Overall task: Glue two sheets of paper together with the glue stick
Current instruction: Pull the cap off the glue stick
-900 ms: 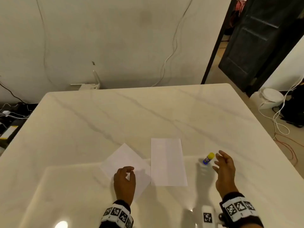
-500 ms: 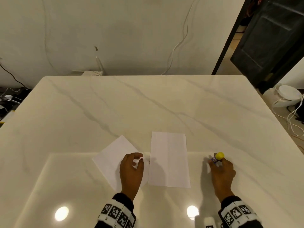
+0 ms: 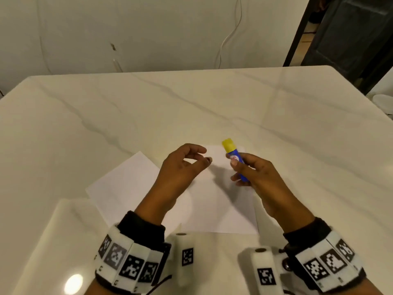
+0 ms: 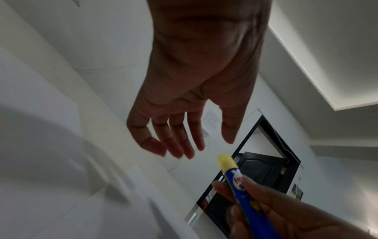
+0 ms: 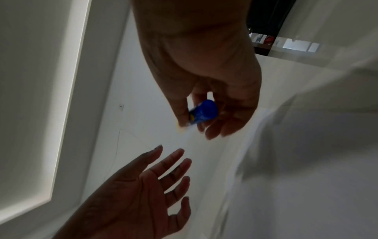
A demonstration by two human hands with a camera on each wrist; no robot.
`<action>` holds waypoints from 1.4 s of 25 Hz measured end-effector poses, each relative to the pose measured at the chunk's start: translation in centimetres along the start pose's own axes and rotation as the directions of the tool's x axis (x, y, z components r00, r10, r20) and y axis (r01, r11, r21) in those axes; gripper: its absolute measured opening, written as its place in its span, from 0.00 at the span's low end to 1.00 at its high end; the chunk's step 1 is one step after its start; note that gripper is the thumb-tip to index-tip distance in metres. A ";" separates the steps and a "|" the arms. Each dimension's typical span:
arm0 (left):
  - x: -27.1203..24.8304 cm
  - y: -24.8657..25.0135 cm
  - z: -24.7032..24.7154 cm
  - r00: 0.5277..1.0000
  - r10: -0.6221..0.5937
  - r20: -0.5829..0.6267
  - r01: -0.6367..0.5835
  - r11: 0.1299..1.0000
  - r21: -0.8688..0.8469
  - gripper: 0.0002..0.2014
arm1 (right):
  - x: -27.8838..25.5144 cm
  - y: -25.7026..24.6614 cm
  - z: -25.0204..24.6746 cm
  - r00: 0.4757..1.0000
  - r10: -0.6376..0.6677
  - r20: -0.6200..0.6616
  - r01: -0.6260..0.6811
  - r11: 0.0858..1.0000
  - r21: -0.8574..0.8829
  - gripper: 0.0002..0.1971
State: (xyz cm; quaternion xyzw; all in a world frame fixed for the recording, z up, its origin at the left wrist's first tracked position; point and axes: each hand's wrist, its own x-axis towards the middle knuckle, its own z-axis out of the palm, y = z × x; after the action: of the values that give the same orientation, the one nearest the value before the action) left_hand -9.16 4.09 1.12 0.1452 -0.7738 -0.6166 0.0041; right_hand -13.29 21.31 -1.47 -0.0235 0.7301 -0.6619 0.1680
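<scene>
- Your right hand (image 3: 253, 173) grips the blue barrel of the glue stick (image 3: 235, 159), lifted above the upright sheet (image 3: 221, 209); its yellow cap (image 3: 228, 144) is on and points away from you.
- Your left hand (image 3: 182, 167) is empty, fingers relaxed, near the cap.
- Pinch the cap with the left fingertips, pull straight along the barrel, and hold the barrel firm.
- The tilted sheet (image 3: 123, 186) lies on the table (image 3: 191, 107), left of the upright one; keep the cap clear of both sheets.

Head cam overhead; wrist cams close, upward-facing.
</scene>
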 end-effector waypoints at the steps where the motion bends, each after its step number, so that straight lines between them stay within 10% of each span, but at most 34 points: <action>1: -0.1 0.1 0.0 1.000 0.007 0.026 -0.006 1.000 -0.026 0.09 | -0.1 0.0 0.2 0.997 0.026 0.068 -0.026 1.000 0.001 0.08; 21: -7.5 -5.2 1.0 0.943 -0.036 0.332 0.080 0.990 -0.119 0.10 | -7.5 5.1 1.9 0.996 0.052 0.077 -0.077 0.925 0.371 0.06; 35: -8.3 -2.4 2.1 0.989 -0.140 -0.045 0.144 0.984 0.106 0.23 | -8.9 4.3 1.7 0.993 -0.024 0.118 -0.011 0.959 0.282 0.08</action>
State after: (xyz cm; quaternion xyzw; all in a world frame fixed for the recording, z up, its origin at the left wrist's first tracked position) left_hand -1.04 7.58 -0.24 0.2114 -0.7936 -0.5695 -0.0333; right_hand -3.68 22.52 -3.85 -0.0414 0.6168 -0.7572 0.2110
